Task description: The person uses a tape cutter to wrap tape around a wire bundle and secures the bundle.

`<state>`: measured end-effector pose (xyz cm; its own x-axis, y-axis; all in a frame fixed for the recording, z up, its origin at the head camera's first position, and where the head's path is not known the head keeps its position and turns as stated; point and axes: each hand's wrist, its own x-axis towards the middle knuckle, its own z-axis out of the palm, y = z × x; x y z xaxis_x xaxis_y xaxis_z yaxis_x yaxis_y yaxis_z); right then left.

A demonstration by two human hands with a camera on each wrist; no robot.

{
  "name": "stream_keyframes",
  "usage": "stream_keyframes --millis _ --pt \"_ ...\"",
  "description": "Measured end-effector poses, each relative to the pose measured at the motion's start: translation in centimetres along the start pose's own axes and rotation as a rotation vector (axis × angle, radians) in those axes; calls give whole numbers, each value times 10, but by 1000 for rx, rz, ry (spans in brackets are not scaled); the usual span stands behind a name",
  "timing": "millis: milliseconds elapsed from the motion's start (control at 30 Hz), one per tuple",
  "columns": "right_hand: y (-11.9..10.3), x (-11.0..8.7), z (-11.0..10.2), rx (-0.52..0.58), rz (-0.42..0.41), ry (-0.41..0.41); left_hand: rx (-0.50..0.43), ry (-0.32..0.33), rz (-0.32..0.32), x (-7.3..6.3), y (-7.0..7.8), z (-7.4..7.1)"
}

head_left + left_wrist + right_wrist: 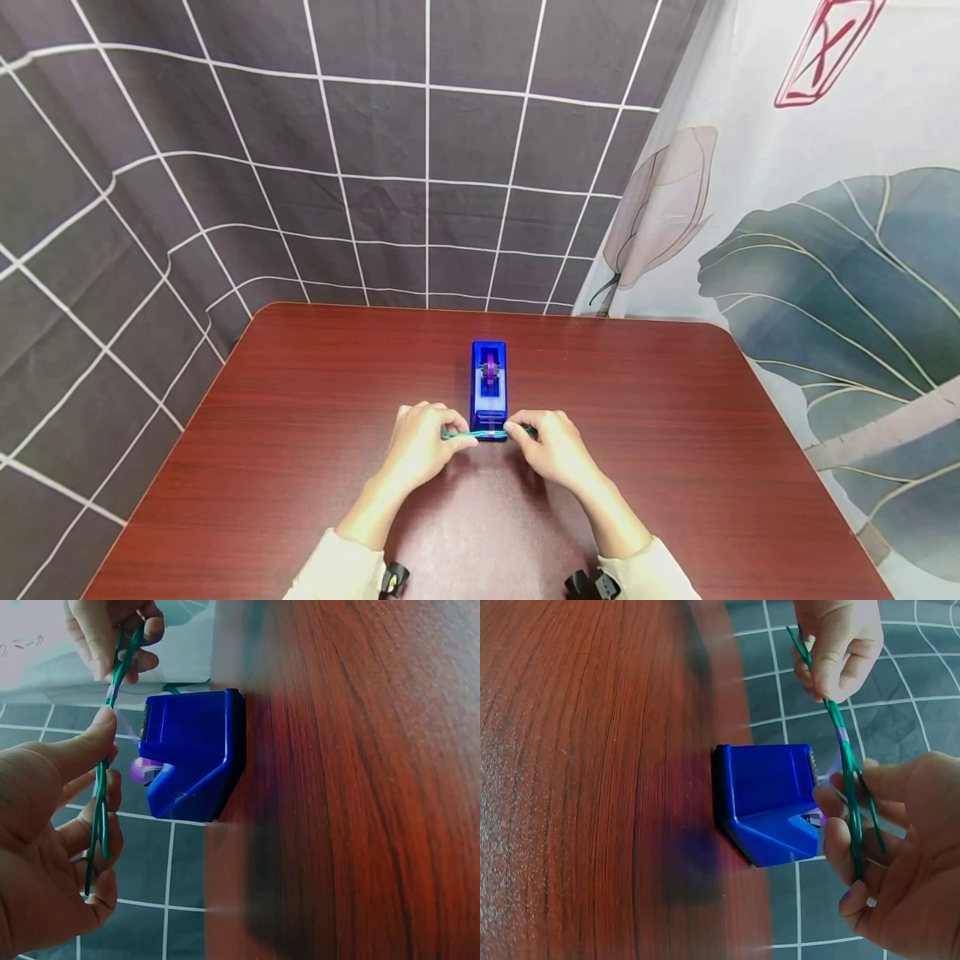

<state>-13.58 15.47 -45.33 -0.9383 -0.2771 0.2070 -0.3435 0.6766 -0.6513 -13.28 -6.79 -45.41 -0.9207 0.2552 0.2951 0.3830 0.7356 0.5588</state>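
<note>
A bundle of thin green strands [849, 776] is stretched between both hands, just in front of a blue tape dispenser [491, 403]. My left hand [420, 443] pinches one end between thumb and fingers. At the other end, my right hand [553, 448] holds the strands the same way. Around the bundle's middle lies a band of purplish tape [112, 692]. A translucent strip of tape [832, 766] runs from the dispenser's toothed cutting edge [814, 763] to that band. On the dispenser sits a purple tape roll [491, 371]. Loose strand ends poke out past the fingers.
The dispenser stands on a reddish-brown wooden table [315, 400]. A dark curtain with a white grid [382, 208] hangs behind and to the left. To the right is a pale curtain with leaf prints [825, 267]. Small black devices [394, 578] sit at both cuffs.
</note>
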Motion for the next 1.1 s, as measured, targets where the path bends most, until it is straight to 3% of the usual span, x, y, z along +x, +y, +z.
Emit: stream_keyframes --millis 267,600,733,1100 --pt "-1 0 0 -119 -31 -27 7 -22 24 0 -1 1" --pt "-3 1 -1 -184 -49 -87 118 -163 134 3 -1 -2" --pt "-4 0 -4 -174 -59 -97 91 -173 124 4 -4 0" --pt "-4 1 -8 -95 8 -108 49 -184 75 7 -7 -1"
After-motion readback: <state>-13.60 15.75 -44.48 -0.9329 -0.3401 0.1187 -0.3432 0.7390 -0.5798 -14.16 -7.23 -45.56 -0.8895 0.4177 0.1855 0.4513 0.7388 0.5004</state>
